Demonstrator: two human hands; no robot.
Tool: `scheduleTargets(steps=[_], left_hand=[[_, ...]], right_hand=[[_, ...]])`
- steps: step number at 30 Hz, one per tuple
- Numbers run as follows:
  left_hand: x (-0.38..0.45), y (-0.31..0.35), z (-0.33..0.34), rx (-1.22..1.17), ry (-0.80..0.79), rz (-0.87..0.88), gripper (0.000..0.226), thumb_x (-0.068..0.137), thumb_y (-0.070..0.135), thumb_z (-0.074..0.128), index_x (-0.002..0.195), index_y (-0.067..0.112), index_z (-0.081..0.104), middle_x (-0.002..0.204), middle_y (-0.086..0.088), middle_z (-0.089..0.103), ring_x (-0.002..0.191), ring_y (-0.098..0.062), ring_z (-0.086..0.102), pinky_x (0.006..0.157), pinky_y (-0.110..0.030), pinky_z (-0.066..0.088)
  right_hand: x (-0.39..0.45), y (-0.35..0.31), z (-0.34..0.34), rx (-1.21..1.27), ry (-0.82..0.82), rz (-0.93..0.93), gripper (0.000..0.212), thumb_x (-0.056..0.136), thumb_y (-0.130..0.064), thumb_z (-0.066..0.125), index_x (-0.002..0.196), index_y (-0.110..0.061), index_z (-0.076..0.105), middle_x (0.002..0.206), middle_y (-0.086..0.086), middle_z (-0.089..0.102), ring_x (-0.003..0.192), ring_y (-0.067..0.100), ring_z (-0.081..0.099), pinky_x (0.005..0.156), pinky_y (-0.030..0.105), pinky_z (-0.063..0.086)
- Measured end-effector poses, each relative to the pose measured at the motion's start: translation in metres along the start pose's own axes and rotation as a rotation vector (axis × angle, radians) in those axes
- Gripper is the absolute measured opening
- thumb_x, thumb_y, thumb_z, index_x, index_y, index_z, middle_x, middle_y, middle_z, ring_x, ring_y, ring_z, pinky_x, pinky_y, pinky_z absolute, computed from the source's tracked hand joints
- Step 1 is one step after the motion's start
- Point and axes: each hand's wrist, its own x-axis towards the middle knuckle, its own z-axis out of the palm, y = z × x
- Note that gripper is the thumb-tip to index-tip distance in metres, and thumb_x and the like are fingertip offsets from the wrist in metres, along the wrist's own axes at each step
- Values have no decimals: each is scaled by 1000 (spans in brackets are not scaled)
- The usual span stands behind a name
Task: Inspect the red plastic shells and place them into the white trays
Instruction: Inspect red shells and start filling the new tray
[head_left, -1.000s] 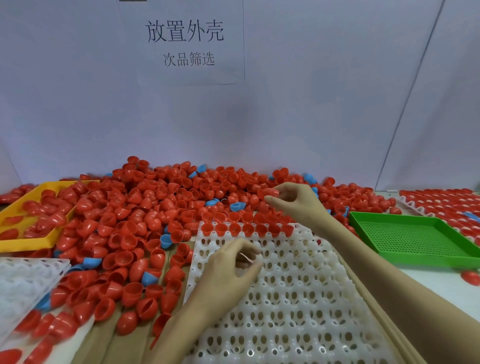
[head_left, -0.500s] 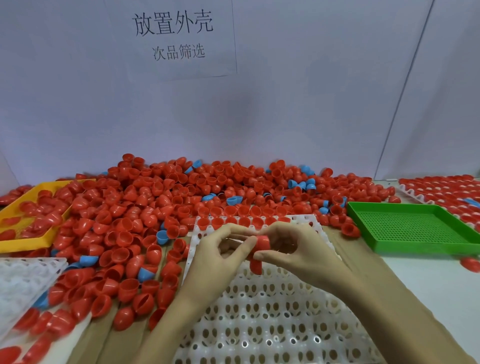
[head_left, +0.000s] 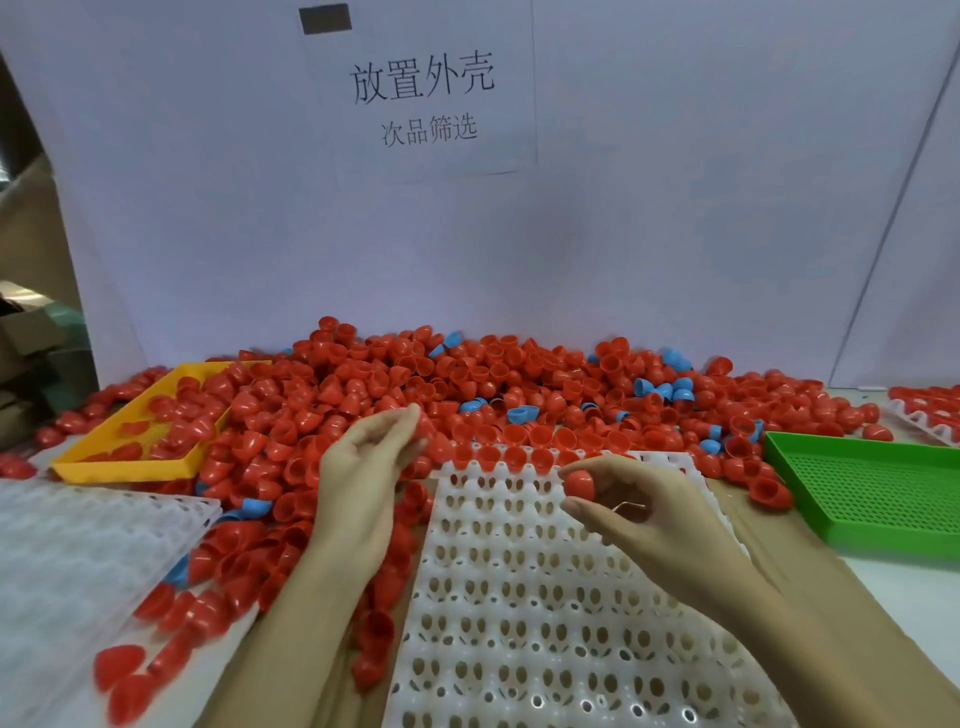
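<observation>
Since half a second ago the two hands have parted. Right hand (head_left: 644, 514) pinches a red shell (head_left: 579, 480) between thumb and fingers (head_left: 597, 512), above the white tray (head_left: 524, 597) near its far row of seated shells. Left hand (head_left: 366, 462) is raised over the heap of red shells (head_left: 363, 384), fingers loosely bent, touching a shell at the tips; whether it grips one is unclear. Yellow tray (head_left: 130, 457) lies left, green tray (head_left: 872, 488) right on the worktop.
</observation>
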Motion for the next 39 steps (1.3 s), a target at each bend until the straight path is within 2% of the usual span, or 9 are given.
scheduleTargets(steps=[3,9,12,16,19,23,29,34,39], left_hand=[[20,20,-30,-249,208,19,42,95,32,73,128,7,65,136,-9,66,111,-8,70,91,-21,56],[32,18,-43,-393,158,-50,56,107,16,56,157,0,35,161,-16,42,148,-24,43,115,-34,44],[29,10,-35,-308,122,18,62,103,5,62,157,-1,33,148,-16,55,133,-23,60,107,-33,52],[28,8,-39,-86,322,93,36,100,0,63,136,2,61,119,-15,72,98,-17,77,83,-22,60],[30,7,-45,-54,456,65,26,101,-7,53,125,-2,62,97,-12,69,71,-13,72,70,-21,57],[31,6,-42,9,453,83,23,102,-6,51,122,0,60,96,-11,66,70,-15,69,68,-23,56],[31,8,-46,23,481,99,22,103,-4,50,122,6,56,93,-8,65,69,-16,68,67,-26,54],[33,10,-48,-78,474,35,26,102,-5,47,123,6,56,98,-10,63,70,-17,66,65,-24,54],[34,10,-48,-94,470,30,25,102,-5,46,123,4,56,96,-11,60,68,-17,64,54,-19,54]], right_hand=[[5,-5,7,-10,-24,19,34,81,-50,75,113,-37,75,93,-17,75,83,7,73,76,29,62],[3,-9,19,42,-80,41,25,87,-36,80,111,-40,73,90,-18,76,79,9,74,73,28,63],[0,-4,19,42,-97,60,30,92,-26,79,118,-40,72,93,-18,76,80,10,75,73,28,63],[6,-4,22,39,-183,107,27,96,-23,75,120,-31,71,99,-13,77,82,10,76,75,31,64],[34,-22,32,-19,-345,121,19,97,-26,73,116,-21,72,93,-3,79,79,12,77,74,31,64],[97,-50,58,-154,-471,53,23,99,-27,72,103,-5,75,82,7,79,64,8,70,63,20,56],[167,-78,122,278,-265,122,73,98,4,66,160,-10,29,129,13,71,109,22,74,85,28,62],[168,-56,169,-433,-341,-224,53,102,-8,62,152,-19,51,153,6,54,142,25,49,116,38,44],[160,-44,182,-593,-352,-292,38,99,-16,68,136,-10,61,137,9,57,129,29,50,102,47,49]])
